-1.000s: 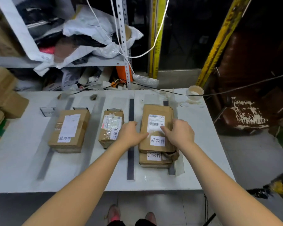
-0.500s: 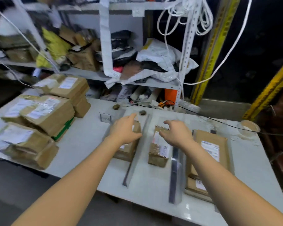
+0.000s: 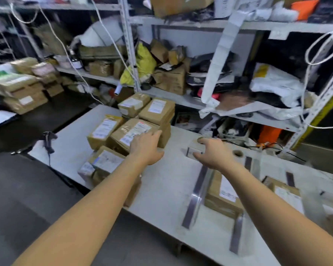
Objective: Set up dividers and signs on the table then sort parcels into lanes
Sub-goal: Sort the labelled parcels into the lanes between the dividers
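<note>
A pile of brown cardboard parcels (image 3: 127,129) with white labels sits at the left end of the white table (image 3: 167,181). My left hand (image 3: 145,148) hovers open over the nearest parcel of the pile, its fingertips at that parcel's edge. My right hand (image 3: 212,153) is open above the table, next to a small sign holder (image 3: 193,151). Clear dividers (image 3: 197,194) with dark strips mark lanes on the right. One parcel (image 3: 222,196) lies in the first lane, another (image 3: 285,194) in the lane beyond.
Metal shelving (image 3: 131,54) crammed with boxes, bags and white cords runs behind the table. A handheld scanner (image 3: 48,139) lies at the table's left corner. More parcels (image 3: 19,87) are stacked on a surface at far left. A tape roll (image 3: 237,153) sits near the dividers.
My view has swung left from the lanes to the parcel pile. Both hands left the stacked parcels in the right lane and moved left, the left hand reaching the pile.
</note>
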`<state>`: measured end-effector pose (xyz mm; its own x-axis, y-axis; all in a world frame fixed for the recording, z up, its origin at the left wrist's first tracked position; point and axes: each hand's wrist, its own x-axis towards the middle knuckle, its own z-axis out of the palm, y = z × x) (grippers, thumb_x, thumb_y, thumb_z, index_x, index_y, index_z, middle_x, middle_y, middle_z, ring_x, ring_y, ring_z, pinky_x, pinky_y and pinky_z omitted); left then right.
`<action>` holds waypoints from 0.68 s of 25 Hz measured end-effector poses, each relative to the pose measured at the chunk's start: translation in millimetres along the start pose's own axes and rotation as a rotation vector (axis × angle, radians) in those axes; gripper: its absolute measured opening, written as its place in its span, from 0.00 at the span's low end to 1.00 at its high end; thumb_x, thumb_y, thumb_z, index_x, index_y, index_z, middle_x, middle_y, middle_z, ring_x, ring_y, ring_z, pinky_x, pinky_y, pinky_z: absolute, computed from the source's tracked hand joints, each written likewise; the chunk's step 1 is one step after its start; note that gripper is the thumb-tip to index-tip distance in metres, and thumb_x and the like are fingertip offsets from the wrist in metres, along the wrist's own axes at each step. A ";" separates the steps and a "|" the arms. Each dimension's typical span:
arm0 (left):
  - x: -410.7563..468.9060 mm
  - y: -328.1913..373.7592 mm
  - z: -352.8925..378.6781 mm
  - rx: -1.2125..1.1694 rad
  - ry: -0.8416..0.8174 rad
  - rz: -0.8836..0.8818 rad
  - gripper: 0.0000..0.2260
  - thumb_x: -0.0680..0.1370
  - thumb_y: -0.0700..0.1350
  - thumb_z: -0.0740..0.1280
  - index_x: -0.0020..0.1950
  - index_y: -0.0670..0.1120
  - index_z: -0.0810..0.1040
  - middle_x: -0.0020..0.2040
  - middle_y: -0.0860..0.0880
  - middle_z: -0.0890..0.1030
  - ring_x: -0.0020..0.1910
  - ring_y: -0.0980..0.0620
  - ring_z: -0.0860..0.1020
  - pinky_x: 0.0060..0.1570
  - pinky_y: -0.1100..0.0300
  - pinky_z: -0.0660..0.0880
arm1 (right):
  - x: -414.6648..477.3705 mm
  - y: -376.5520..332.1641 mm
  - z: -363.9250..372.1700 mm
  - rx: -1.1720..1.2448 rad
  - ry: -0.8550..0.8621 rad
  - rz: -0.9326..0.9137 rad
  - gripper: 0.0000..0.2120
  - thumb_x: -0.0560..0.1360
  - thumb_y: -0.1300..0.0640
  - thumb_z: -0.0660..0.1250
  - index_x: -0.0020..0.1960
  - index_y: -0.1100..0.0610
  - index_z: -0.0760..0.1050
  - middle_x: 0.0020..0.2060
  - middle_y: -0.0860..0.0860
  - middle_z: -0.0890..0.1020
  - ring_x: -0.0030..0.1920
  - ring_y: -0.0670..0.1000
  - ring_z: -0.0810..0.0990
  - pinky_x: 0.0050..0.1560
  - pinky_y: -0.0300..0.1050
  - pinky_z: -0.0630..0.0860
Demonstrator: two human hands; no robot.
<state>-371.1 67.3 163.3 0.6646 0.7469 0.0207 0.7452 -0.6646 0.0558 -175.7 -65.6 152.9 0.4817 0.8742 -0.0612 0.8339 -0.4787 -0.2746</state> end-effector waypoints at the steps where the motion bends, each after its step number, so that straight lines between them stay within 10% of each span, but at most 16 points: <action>1: 2.7 -14.9 -1.4 0.006 -0.003 -0.017 0.32 0.77 0.59 0.68 0.78 0.52 0.62 0.70 0.46 0.74 0.68 0.41 0.73 0.60 0.48 0.73 | 7.8 -12.1 3.1 0.000 0.001 -0.003 0.30 0.75 0.40 0.65 0.74 0.50 0.71 0.67 0.53 0.79 0.70 0.58 0.73 0.64 0.57 0.76; 17: 119.7 -173.0 38.9 0.091 -0.161 -0.123 0.30 0.78 0.56 0.67 0.78 0.51 0.64 0.65 0.46 0.76 0.63 0.43 0.76 0.55 0.47 0.76 | 152.2 -110.1 98.8 0.080 -0.194 -0.025 0.25 0.75 0.42 0.67 0.70 0.48 0.72 0.64 0.51 0.80 0.66 0.56 0.75 0.58 0.54 0.78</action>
<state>-418.4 270.9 117.2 0.5630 0.8143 -0.1411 0.8183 -0.5732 -0.0429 -220.8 128.2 79.0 0.3940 0.8887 -0.2346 0.8172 -0.4555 -0.3532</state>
